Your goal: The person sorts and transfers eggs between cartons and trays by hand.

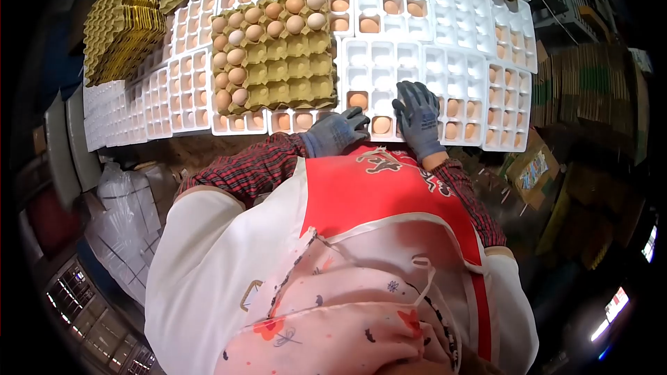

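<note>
In the centre of the frame, the left hand in a grey-blue glove (337,132) has bent fingers near two brown eggs (381,125); whether it grips something, I cannot tell. These eggs sit in the lower cells of a white rectangular tray with square compartments (382,78). The right hand in a matching glove (418,117) lies over this tray's right side, fingers stretched, thumb apart. To the upper left of the left hand, a yellow-brown moulded egg tray (290,73) is partly filled.
</note>
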`<act>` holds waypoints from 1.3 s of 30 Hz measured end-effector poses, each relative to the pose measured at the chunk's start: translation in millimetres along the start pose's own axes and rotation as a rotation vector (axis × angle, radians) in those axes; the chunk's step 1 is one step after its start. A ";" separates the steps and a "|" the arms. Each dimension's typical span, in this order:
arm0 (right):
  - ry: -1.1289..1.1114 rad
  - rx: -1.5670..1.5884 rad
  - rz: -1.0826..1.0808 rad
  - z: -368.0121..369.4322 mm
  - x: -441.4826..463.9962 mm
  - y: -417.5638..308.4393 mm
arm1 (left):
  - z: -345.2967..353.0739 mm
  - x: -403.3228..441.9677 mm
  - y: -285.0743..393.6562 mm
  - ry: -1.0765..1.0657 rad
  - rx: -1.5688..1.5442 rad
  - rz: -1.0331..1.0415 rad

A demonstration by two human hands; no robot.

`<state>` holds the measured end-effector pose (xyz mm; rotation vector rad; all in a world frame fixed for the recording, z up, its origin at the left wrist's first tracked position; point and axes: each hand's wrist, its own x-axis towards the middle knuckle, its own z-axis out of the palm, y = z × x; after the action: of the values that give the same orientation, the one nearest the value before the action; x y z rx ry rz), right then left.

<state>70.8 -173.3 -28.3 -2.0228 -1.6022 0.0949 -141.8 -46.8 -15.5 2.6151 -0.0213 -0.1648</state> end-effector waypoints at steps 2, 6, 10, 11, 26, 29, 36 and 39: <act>-0.004 0.063 0.015 2.2 -2.9 12.0 | -5.0 5.6 4.8 0.121 -0.054 0.011; 0.270 0.645 0.398 4.9 3.8 15.4 | 25.4 68.3 1.5 0.581 -0.041 0.012; 0.278 0.627 0.326 16.6 48.2 7.9 | 7.4 74.9 -6.3 0.618 0.068 -0.123; 0.223 0.608 0.293 16.4 65.9 -3.3 | -10.5 58.2 -9.4 0.650 0.087 -0.119; -0.138 1.527 0.570 71.0 233.4 -51.4 | -142.5 -71.9 -198.1 0.610 -0.351 -0.539; -0.226 0.802 0.246 91.2 259.8 -39.3 | -136.8 -65.4 -199.1 0.707 -0.432 -0.521; -0.268 0.302 0.076 91.9 271.7 -60.9 | -127.5 -54.8 -195.9 0.421 0.117 -0.588; -0.159 1.213 0.471 57.9 244.6 -77.7 | -131.2 -57.1 -193.8 0.443 0.215 -0.542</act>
<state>50.4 83.3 25.9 -1.3236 -0.7173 1.1175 -185.6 189.0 7.2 2.7467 0.8678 0.2462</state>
